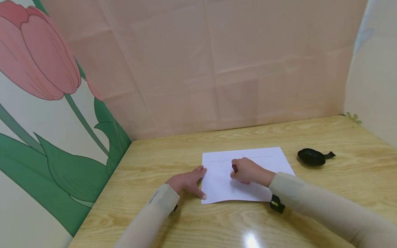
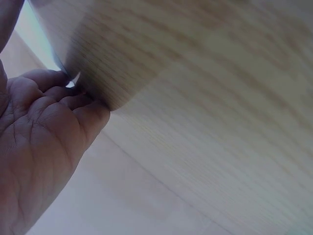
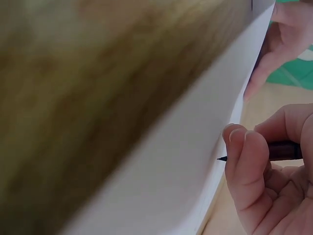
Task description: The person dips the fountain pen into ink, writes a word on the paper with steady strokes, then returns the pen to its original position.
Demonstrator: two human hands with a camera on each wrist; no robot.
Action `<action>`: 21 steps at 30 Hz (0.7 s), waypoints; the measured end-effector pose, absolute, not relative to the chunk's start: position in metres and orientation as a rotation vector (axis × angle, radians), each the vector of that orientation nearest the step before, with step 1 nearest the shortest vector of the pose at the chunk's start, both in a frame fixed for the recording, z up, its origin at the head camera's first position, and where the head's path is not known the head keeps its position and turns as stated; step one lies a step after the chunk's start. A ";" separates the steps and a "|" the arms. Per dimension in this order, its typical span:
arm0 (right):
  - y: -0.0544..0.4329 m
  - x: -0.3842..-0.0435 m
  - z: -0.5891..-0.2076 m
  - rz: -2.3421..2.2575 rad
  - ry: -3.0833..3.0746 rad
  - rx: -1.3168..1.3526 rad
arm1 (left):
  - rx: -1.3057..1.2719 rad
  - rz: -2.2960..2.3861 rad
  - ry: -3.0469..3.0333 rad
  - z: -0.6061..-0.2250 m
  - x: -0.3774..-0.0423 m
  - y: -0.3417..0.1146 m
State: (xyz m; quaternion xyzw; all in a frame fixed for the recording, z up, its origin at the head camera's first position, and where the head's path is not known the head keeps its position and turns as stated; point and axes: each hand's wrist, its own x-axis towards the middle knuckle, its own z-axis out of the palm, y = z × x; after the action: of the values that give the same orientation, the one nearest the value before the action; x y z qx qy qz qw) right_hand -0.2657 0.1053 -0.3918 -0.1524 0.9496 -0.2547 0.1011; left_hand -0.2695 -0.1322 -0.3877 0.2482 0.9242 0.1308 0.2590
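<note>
A white sheet of paper (image 1: 217,186) lies on the wooden table, with a long thin line and a short upright stroke drawn near its far edge. My right hand (image 1: 248,170) is over the middle of the sheet and pinches a dark red pencil (image 3: 286,151). Its dark pointed tip shows past the fingertips in the right wrist view, close to the paper. At the sheet's left edge, my left hand (image 1: 189,182) rests with thumb and fingers spread, fingertips on the paper's margin. The left wrist view shows that palm (image 2: 39,122) beside the tabletop.
A small black pan-shaped dish (image 1: 311,157) with a short handle stands right of the paper. Behind the table (image 1: 161,151) hangs a pinkish cloth (image 1: 186,69). A wall with painted tulips (image 1: 43,58) rises on the left, and a pale wall (image 1: 375,86) on the right.
</note>
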 end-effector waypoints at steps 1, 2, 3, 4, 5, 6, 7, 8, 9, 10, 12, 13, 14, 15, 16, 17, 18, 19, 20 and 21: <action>0.105 -0.265 -0.392 -0.755 2.805 -0.454 | 0.671 0.355 2.504 -0.388 -0.269 -0.132; 0.105 -0.265 -0.392 -0.755 2.804 -0.457 | 0.671 0.355 2.504 -0.387 -0.269 -0.132; 0.104 -0.264 -0.392 -0.756 2.806 -0.462 | 0.671 0.353 2.504 -0.387 -0.269 -0.132; 0.104 -0.263 -0.392 -0.756 2.808 -0.466 | 0.671 0.353 2.504 -0.387 -0.269 -0.132; 0.104 -0.263 -0.393 -0.753 2.810 -0.476 | 0.671 0.353 2.503 -0.387 -0.269 -0.132; 0.104 -0.262 -0.393 -0.752 2.812 -0.481 | 0.672 0.353 2.502 -0.387 -0.269 -0.132; 0.103 -0.261 -0.392 -0.755 2.813 -0.484 | 0.672 0.352 2.503 -0.387 -0.269 -0.133; 0.103 -0.260 -0.392 -0.757 2.812 -0.483 | 0.673 0.351 2.502 -0.387 -0.269 -0.133; 0.102 -0.259 -0.392 -0.758 2.813 -0.484 | 0.674 0.350 2.502 -0.388 -0.269 -0.133; 0.102 -0.258 -0.392 -0.761 2.813 -0.488 | 0.675 0.350 2.502 -0.388 -0.270 -0.133; 0.100 -0.256 -0.391 -0.772 2.809 -0.484 | 0.680 0.348 2.505 -0.388 -0.270 -0.133; 0.099 -0.255 -0.391 -0.776 2.812 -0.490 | 0.680 0.346 2.506 -0.388 -0.270 -0.133; 0.099 -0.255 -0.391 -0.782 2.811 -0.491 | 0.681 0.344 2.507 -0.389 -0.270 -0.133; 0.098 -0.254 -0.391 -0.786 2.813 -0.494 | 0.681 0.342 2.508 -0.389 -0.270 -0.133; 0.097 -0.253 -0.391 -0.788 2.814 -0.498 | 0.681 0.339 2.510 -0.389 -0.270 -0.133; 0.097 -0.252 -0.391 -0.790 2.814 -0.494 | 0.680 0.336 2.510 -0.389 -0.271 -0.133; 0.096 -0.252 -0.390 -0.795 2.810 -0.487 | 0.678 0.335 2.510 -0.389 -0.271 -0.133; 0.095 -0.251 -0.390 -0.801 2.808 -0.486 | 0.676 0.332 2.510 -0.389 -0.271 -0.133; 0.095 -0.250 -0.390 -0.804 2.804 -0.481 | 0.674 0.330 2.511 -0.389 -0.271 -0.133; 0.094 -0.250 -0.390 -0.802 2.803 -0.482 | 0.673 0.330 2.511 -0.389 -0.271 -0.132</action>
State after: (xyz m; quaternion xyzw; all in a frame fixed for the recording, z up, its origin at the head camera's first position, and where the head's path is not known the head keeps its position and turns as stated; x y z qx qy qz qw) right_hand -0.2503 0.0940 -0.3905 -0.1624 0.9444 -0.2701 0.0932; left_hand -0.2707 -0.1325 -0.3889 0.2481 0.9259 0.1216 0.2577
